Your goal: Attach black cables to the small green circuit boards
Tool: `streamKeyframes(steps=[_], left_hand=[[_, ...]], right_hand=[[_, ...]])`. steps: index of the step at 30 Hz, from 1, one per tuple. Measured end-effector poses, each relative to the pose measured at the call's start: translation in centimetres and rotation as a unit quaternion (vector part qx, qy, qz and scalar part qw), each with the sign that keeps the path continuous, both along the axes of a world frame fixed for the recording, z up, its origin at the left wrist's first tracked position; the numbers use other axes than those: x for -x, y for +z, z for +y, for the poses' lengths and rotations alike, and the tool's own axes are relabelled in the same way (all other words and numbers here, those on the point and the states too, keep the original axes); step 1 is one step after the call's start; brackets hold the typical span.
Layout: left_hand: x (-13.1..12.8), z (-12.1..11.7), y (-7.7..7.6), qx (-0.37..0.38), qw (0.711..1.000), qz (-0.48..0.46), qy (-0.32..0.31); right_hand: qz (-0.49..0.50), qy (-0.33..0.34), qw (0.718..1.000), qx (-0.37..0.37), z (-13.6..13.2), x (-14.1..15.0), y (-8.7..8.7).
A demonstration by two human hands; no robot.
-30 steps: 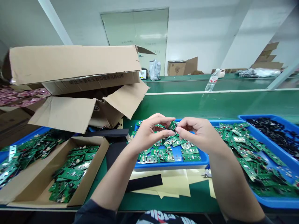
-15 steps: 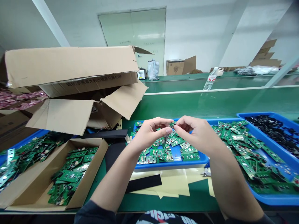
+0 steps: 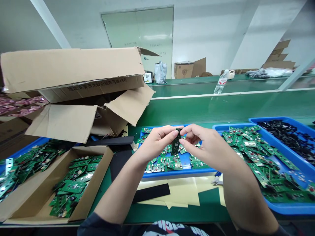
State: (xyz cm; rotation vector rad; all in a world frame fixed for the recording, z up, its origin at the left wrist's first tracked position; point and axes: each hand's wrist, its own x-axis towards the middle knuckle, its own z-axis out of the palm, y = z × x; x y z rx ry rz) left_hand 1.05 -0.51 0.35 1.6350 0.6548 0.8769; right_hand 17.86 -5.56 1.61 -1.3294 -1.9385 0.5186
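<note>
A small circuit board [image 3: 175,147], its near face dark, hangs upright between my two hands above the middle blue tray [image 3: 157,175]. My left hand [image 3: 155,141] pinches its upper left edge between thumb and fingers. From the other side, my right hand [image 3: 205,144] has thumb and curled fingers closed at the board's upper right edge. Beneath the hands, several green circuit boards [image 3: 161,164] lie in the tray, partly covered by the fingers.
At right stand a blue tray of boards [image 3: 278,209] and one of black parts [image 3: 286,132]. An open cardboard box [image 3: 91,183] with boards is at left, below stacked cartons [image 3: 73,65]. Cutters [image 3: 217,180], yellow sheets [image 3: 182,193] and a black strip [image 3: 152,192] lie in front.
The board between my hands has turned from nearly edge-on to showing its broad dark face. My right fingers have shifted slightly along it; the left hand stays nearly in place.
</note>
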Motion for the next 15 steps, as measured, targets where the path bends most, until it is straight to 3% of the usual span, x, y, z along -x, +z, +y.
streamKeyframes(steps=[3, 7, 15], left_hand=[[0.19, 0.16, -0.15, 0.075, 0.996, -0.057, 0.007], [0.37, -0.01, 0.27, 0.156, 0.977, -0.147, -0.006], [-0.02, -0.23, 0.17, 0.146, 0.979, -0.144, -0.025]], right_hand=[[0.048, 0.047, 0.998, 0.004, -0.13, -0.14, 0.18], [0.103, 0.028, 0.994, -0.034, -0.06, -0.23, 0.15], [0.068, 0.011, 0.981, -0.180, 0.49, 0.17, -0.55]])
